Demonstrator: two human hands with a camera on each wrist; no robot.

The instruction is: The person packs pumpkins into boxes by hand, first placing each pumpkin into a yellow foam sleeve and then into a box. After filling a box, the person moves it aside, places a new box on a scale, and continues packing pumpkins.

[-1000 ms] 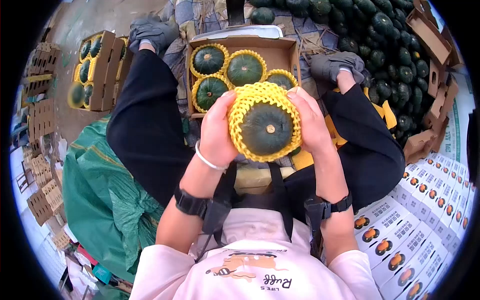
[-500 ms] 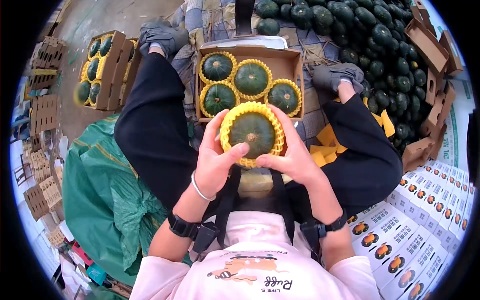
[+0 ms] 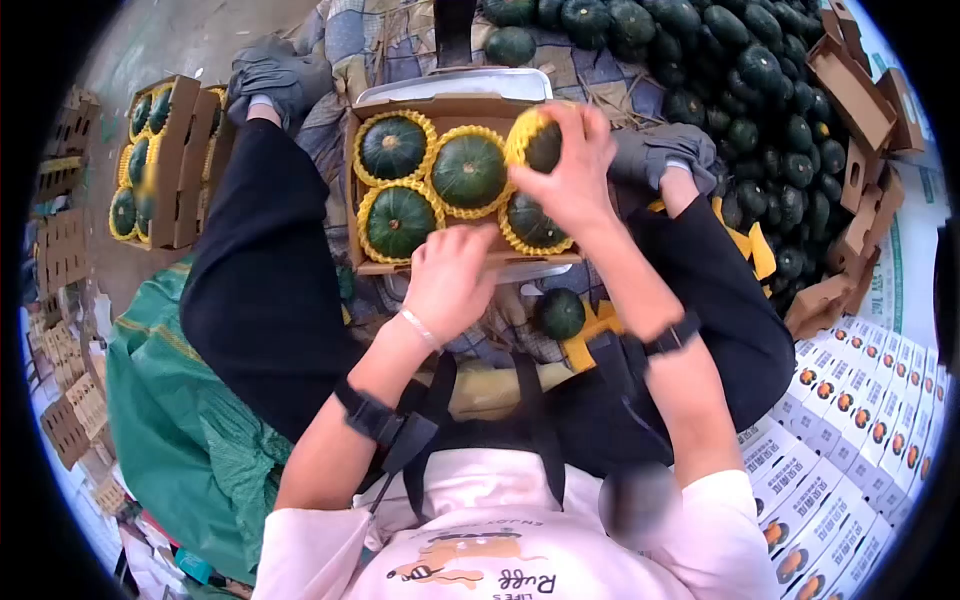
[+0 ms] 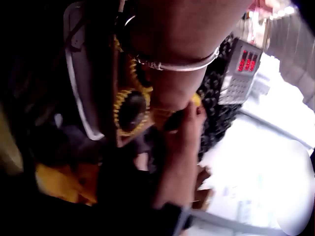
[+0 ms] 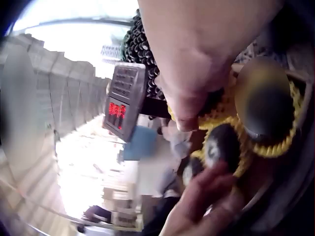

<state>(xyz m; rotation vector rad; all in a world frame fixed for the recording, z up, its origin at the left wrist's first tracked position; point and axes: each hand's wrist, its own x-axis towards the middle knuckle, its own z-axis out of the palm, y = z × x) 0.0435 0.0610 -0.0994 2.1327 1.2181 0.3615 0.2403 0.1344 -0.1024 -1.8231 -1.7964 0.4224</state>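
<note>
In the head view my right hand (image 3: pixel 574 172) grips a dark green pumpkin (image 3: pixel 542 148) in a yellow foam net, tilted, at the far right corner of an open cardboard box (image 3: pixel 520 104). Several other netted pumpkins (image 3: pixel 470 172) sit stem up in that box. My left hand (image 3: pixel 455 278) is over the box's near edge, its fingers by the nearest pumpkins and holding nothing. The right wrist view shows left fingers (image 5: pixel 216 179) loosely extended beside a netted pumpkin (image 5: pixel 224 142).
Beneath the box is a scale with a metal plate (image 3: pixel 500 84); its display (image 5: pixel 118 109) glows red. A bare pumpkin (image 3: pixel 559 313) and yellow nets (image 3: pixel 592 335) lie by my right leg. A large pumpkin heap (image 3: pixel 770 110) fills the far right, printed cartons (image 3: pixel 830 480) the near right.
Both hands held the netted pumpkin in front of the box. The left hand has let go, and the right has carried the pumpkin forward into the box's far right corner.
</note>
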